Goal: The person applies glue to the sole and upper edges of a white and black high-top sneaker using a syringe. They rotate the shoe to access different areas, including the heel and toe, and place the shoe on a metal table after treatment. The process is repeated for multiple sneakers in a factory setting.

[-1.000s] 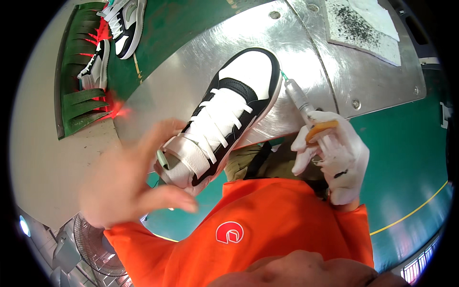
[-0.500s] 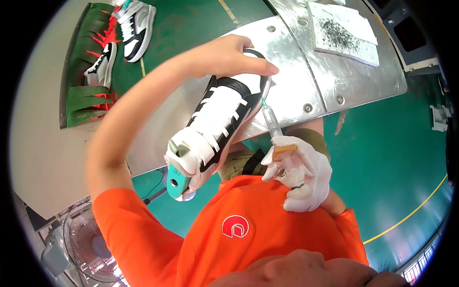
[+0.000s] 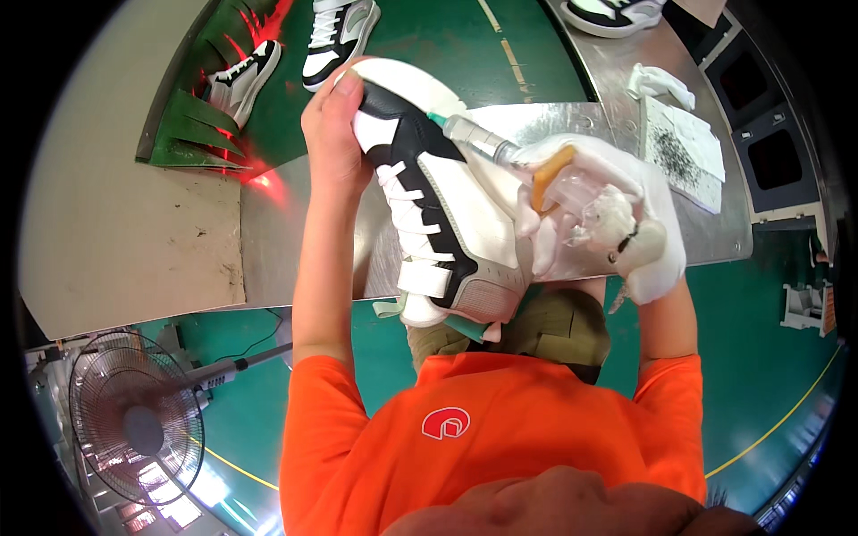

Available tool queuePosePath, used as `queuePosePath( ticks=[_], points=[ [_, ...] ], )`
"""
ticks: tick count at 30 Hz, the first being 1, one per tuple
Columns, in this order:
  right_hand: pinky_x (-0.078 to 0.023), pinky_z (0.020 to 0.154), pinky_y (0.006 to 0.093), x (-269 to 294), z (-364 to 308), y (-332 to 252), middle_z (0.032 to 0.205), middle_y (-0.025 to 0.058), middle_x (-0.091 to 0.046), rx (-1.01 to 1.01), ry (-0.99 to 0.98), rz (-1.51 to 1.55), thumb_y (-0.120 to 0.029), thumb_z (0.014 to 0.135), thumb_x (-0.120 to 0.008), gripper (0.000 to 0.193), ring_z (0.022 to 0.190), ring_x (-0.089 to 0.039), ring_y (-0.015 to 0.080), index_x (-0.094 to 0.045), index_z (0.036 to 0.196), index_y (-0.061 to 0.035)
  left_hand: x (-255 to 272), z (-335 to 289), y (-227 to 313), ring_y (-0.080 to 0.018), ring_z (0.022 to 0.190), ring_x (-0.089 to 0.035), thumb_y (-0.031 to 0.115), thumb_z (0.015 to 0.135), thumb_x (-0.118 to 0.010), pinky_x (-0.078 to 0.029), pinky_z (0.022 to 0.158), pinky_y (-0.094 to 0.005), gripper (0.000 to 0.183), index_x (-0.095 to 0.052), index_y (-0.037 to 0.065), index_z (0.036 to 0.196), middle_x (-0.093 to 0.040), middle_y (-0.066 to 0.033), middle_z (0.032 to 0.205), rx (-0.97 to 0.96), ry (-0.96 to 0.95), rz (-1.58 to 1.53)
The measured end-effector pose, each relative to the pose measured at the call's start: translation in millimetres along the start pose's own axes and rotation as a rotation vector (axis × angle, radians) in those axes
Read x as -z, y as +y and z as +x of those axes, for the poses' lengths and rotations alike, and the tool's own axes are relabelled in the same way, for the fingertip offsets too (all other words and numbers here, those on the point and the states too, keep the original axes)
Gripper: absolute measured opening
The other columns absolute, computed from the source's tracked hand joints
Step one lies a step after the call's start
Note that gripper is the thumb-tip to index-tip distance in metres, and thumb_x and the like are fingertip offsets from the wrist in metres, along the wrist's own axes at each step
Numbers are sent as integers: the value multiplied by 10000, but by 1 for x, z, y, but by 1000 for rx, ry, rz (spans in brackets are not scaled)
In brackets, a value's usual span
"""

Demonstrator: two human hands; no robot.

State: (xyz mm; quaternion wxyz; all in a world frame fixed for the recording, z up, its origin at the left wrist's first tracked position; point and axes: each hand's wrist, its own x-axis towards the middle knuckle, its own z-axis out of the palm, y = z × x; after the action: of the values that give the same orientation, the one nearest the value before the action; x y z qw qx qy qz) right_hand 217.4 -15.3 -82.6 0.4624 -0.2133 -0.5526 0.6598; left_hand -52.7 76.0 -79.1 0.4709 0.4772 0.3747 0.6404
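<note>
A white, black and grey lace-up sneaker is tilted on its side, its heel toward me and its sole edge turned right. My bare left hand is closed round the toe end, with the thumb on top. My right hand, in a white glove, is closed round a clear syringe. The syringe's teal tip meets or nearly meets the sneaker's side near the sole at the toe. An amber flange shows by the gloved fingers. Crumpled white and clear material lies in the glove's palm; what it is I cannot tell.
On the green belt stand a sneaker and, by a slitted green curtain in red light, another sneaker. Far right are a shoe, a white cloth and a black-specked white pad. A fan stands lower left.
The sneaker has been raised and tipped onto its side, its sole edge now facing right. My left hand has shifted left round the toe, and my right hand has moved up with the syringe.
</note>
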Motion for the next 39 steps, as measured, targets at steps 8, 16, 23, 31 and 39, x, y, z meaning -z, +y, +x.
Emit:
queuePosePath(
  ticks=[8, 16, 23, 31, 39],
  points=[
    [-548, 751, 303, -7, 30, 14, 960, 161, -665, -152, -26, 129, -112, 695, -619, 594, 797, -657, 227, -544, 1238, 116, 38, -7, -36, -147, 770, -643, 310, 972, -565, -525, 690, -283, 344, -621, -29, 986, -668, -90, 897, 211, 179, -153],
    [-562, 588, 304, -6, 19, 26, 926, 226, -623, -274, 141, 124, -291, 644, -568, 743, 710, -667, 276, -503, 1209, 189, 34, -4, -34, -144, 730, -649, 317, 956, -588, -531, 666, -289, 329, -630, -9, 952, -678, -78, 864, 267, 243, -155],
    [-525, 751, 246, 13, 21, 36, 954, 82, -665, -178, -99, -188, -82, 806, -595, 386, 831, -627, 135, -593, 1186, -14, 37, -2, -45, -179, 957, -638, 351, 991, -478, -517, 859, -335, 374, -598, 43, 1165, -648, -63, 1058, 289, 437, 110],
    [-569, 758, 379, 16, 22, 4, 983, 183, -628, -296, -230, 232, -239, 691, -742, 846, 880, -675, 276, -385, 1402, 48, 43, 2, -50, -205, 896, -668, 382, 995, -473, -554, 786, -339, 403, -590, 16, 1118, -657, -93, 1025, 281, 221, -74],
    [-562, 751, 352, 20, 34, 12, 979, 181, -658, -179, -188, 70, -192, 818, -677, 668, 867, -685, 269, -413, 1379, 57, 71, 11, -74, -189, 913, -673, 398, 993, -461, -540, 834, -348, 419, -614, 34, 1133, -676, -79, 1026, 199, 142, -95]
  ],
)
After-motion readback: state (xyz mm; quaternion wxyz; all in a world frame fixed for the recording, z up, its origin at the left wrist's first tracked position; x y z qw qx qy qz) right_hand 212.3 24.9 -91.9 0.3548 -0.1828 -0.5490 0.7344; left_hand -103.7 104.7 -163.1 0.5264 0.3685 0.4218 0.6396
